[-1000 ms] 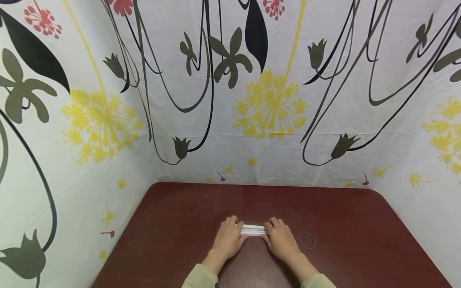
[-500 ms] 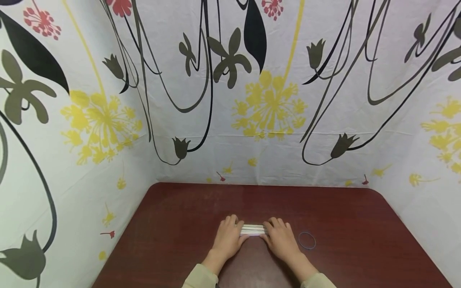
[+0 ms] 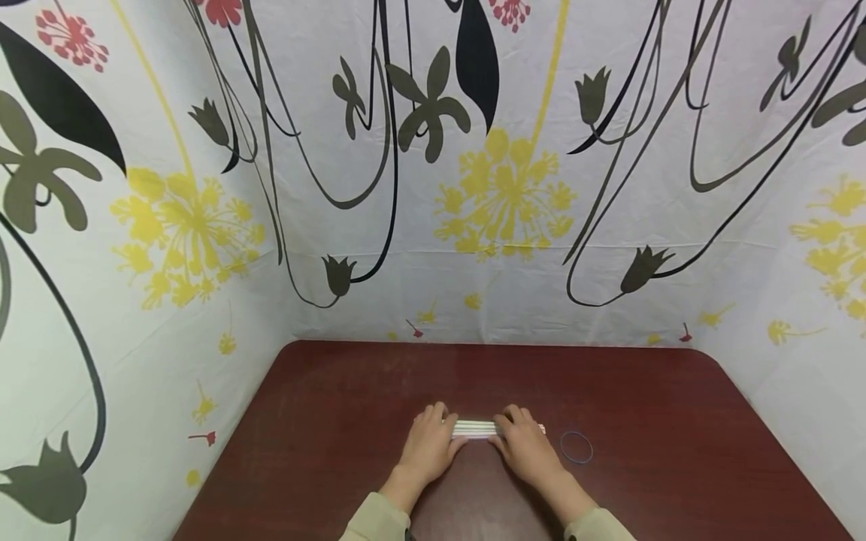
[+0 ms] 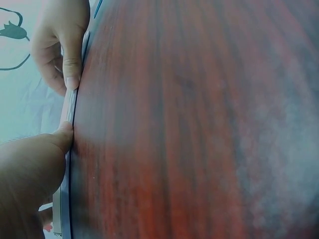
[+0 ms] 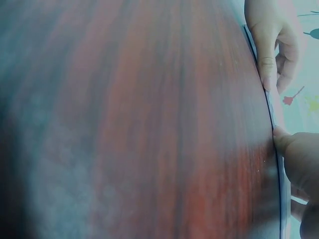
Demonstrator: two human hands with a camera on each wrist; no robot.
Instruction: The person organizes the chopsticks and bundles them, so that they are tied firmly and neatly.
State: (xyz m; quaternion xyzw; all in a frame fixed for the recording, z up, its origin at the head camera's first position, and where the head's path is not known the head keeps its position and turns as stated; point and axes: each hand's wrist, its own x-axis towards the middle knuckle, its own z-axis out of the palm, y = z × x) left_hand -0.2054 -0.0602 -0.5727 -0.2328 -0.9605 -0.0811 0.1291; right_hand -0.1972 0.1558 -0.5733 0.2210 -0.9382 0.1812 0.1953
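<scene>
Several slim white sticks [image 3: 475,430] lie side by side across the table in a flat bundle. My left hand [image 3: 428,443] grips the left part, with its thumb along the near side and its fingers over the far side. On the right part, my right hand [image 3: 528,448] holds the sticks the same way. Between the hands a short stretch of white shows, and a bit of the sticks' end peeks out past the right fingers. The left wrist view has the left thumb [image 4: 64,135] against the sticks. Their left ends are hidden.
A thin blue ring, like a rubber band [image 3: 591,449], lies flat just right of the right hand. The dark red-brown table [image 3: 379,376] has rounded far corners. Flower-printed white cloth [image 3: 514,300] rises behind it and at both sides.
The hands keep almost the same place and hold. A bit of the sticks' right end now shows beyond the right hand, where none was visible before.
</scene>
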